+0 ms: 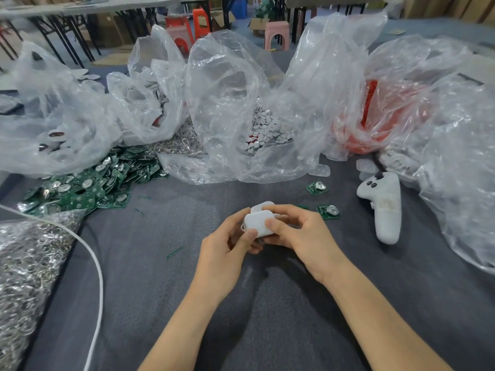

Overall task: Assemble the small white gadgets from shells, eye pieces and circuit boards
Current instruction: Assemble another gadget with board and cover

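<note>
A small white shell [258,222] sits between both hands over the grey table [160,277], with a second white shell piece [261,206] just behind it. My left hand [227,245] grips it from the left, thumb on its lower edge. My right hand [300,231] pinches it from the right, thumb on its top face. A heap of green circuit boards [88,183] lies at the left. Two loose boards [316,188] [328,211] lie right of my hands. Small round white eye pieces [265,127] fill a clear bag in the middle.
Crumpled clear plastic bags [227,89] crowd the far half of the table. A bag of metal rings [29,269] and a white cable [99,277] lie at the left. A white controller [384,207] rests at the right. A red item [375,129] shows inside a right-hand bag.
</note>
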`<action>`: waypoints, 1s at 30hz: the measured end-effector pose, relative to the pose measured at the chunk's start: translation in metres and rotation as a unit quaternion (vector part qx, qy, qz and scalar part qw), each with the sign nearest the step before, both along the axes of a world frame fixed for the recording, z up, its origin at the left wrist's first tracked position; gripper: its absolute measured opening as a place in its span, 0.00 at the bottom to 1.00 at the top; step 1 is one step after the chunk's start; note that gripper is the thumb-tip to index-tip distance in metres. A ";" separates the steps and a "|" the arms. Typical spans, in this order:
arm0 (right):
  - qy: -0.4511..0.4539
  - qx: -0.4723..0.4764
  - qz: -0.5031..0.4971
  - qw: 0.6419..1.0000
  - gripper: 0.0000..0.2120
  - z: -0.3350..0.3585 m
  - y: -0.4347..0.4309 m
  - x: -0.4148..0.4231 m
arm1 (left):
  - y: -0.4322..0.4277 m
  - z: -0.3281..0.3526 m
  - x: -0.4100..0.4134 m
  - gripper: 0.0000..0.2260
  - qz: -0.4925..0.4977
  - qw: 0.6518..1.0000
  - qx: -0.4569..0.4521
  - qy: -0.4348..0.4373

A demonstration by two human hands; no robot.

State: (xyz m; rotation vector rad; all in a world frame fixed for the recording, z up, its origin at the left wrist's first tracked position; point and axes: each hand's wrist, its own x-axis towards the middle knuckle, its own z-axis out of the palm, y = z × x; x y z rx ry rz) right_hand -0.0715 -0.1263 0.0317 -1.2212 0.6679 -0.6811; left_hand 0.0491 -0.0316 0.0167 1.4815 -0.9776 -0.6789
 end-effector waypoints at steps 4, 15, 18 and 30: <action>0.011 -0.010 -0.001 1.000 0.14 0.001 0.001 0.000 | 0.000 -0.002 0.002 0.17 -0.003 1.000 0.003 0.005; 0.043 -0.018 0.008 0.999 0.08 0.003 0.001 -0.002 | 0.001 -0.003 0.005 0.13 -0.013 0.999 0.026 -0.034; 0.038 -0.013 0.011 0.999 0.07 0.004 0.001 -0.002 | 0.001 -0.003 0.004 0.11 -0.002 0.999 0.027 -0.023; 0.076 -0.040 0.046 0.995 0.05 0.003 0.005 -0.004 | 0.001 -0.002 0.007 0.11 0.029 0.997 0.062 -0.029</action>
